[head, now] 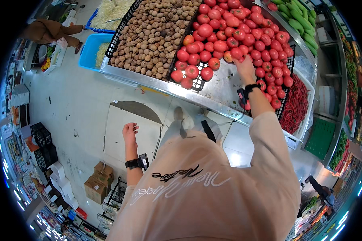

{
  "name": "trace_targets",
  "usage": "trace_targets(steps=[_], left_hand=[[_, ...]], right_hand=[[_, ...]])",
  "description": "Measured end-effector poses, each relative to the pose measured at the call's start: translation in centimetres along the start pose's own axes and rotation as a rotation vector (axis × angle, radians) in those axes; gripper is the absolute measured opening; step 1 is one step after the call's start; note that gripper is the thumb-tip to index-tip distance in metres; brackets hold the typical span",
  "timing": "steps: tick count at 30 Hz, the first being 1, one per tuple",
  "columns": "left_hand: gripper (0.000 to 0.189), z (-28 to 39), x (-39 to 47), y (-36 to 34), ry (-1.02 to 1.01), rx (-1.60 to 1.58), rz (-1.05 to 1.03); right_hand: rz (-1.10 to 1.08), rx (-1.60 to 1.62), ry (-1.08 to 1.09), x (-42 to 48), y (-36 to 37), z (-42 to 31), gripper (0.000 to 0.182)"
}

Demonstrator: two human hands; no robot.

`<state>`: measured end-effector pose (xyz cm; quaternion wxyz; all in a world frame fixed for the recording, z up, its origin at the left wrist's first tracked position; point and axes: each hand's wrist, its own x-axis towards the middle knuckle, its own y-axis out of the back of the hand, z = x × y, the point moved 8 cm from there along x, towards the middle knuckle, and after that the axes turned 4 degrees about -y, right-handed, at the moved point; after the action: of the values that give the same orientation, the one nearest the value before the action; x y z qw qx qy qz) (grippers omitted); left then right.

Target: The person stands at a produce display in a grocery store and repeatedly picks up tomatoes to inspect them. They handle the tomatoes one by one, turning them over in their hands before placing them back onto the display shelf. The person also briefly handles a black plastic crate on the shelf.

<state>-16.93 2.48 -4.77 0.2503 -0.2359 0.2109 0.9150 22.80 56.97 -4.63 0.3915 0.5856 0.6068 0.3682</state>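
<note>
My right hand [244,67] reaches over the steel display stand with its fingers around the near side of a red tomato [236,53]. The fingertips are partly hidden behind the hand and the fruit. More tomatoes [220,46] are heaped beyond and on both sides of it. Just below the hand is a bare patch of the metal stand [224,79]. Down at my left side, away from the stand, my left hand [129,133] hangs over the floor with loosely bent fingers and nothing in it. Each wrist wears a black strap with a small device.
Walnuts [150,39] fill the section left of the tomatoes. Blue tubs [87,54] stand beyond them. Dried red chilies [295,105] lie in a white crate at the right. Cardboard boxes [99,183] sit on the floor at lower left. Another person [52,31] is at upper left.
</note>
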Motion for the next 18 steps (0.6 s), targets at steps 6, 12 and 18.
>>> trace_targets(steps=[6, 12, 18], left_hand=[[0.016, -1.6, -4.1, 3.1, 0.030, -0.050, 0.164], [0.016, -1.5, -5.2, 2.3, 0.041, -0.037, 0.180], [0.015, -0.4, -1.5, -1.9, 0.001, -0.054, 0.044]], right_hand=[[-0.155, -0.133, -0.288, 3.3, -2.4, -2.6, 0.067], [-0.176, 0.647, -0.385, 6.0, -6.6, 3.3, 0.062], [-0.728, 1.434, -0.561, -0.7, 1.6, 9.3, 0.048]])
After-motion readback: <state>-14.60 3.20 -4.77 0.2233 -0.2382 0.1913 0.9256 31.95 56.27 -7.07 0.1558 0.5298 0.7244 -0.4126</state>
